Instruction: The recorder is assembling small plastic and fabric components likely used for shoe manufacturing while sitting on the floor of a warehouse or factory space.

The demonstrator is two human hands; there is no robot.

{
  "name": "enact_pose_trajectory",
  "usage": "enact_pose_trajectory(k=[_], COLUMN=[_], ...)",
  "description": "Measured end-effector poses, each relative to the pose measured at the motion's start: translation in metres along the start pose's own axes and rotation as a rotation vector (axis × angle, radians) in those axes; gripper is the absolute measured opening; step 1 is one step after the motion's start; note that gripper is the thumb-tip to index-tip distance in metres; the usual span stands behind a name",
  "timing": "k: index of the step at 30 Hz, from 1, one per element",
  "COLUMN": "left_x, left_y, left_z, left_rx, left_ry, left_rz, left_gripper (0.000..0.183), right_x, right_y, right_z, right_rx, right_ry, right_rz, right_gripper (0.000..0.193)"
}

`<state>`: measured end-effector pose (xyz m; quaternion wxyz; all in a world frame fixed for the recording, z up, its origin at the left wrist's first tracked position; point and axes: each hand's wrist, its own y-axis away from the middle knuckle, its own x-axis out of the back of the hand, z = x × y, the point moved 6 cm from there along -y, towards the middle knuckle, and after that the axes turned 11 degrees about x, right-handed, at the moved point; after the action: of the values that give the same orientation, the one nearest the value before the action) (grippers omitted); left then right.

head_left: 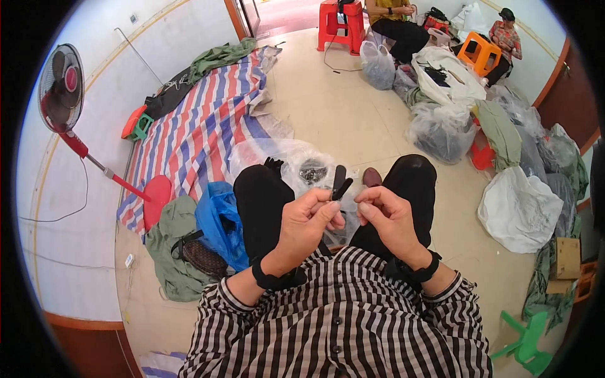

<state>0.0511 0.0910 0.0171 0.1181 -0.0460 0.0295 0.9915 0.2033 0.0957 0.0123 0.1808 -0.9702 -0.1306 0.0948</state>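
In front of my lap, my left hand (307,223) pinches a small black strap-like piece (342,188) between thumb and fingertips; its two dark ends stick up past the fingers. A short gap away, my right hand (392,219) is closed in a pinch too. Whatever its fingertips hold, if anything, is too small to make out. Beyond my hands, a clear plastic bag (249,153) lies spread out between and past my knees. Small dark pieces (313,172) sit in it, and a black bundle (273,165) rests by my left knee.
On my left are a blue bag (220,217), a patterned brown bag (203,257), a striped sheet (189,135) and a standing fan (66,85). Filled plastic bags (443,132) and a white sack (520,208) lie at right. Two people (400,31) sit at the back near a red stool (341,28).
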Motion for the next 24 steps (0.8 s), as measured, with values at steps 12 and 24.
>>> enact_pose_trajectory(k=[12, 24], left_x=[-0.002, -0.003], left_y=[0.016, 0.014], left_z=[0.009, 0.027], left_rx=[-0.199, -0.337], left_ry=[-0.27, -0.269], left_rz=[0.128, 0.247], left_gripper=[0.012, 0.002], right_x=[-0.02, -0.035], right_y=[-0.004, -0.006], right_z=[-0.03, -0.007], right_rx=[0.124, -0.139], right_ry=[-0.074, -0.427], right_rz=[0.026, 0.084], right_gripper=[0.017, 0.014])
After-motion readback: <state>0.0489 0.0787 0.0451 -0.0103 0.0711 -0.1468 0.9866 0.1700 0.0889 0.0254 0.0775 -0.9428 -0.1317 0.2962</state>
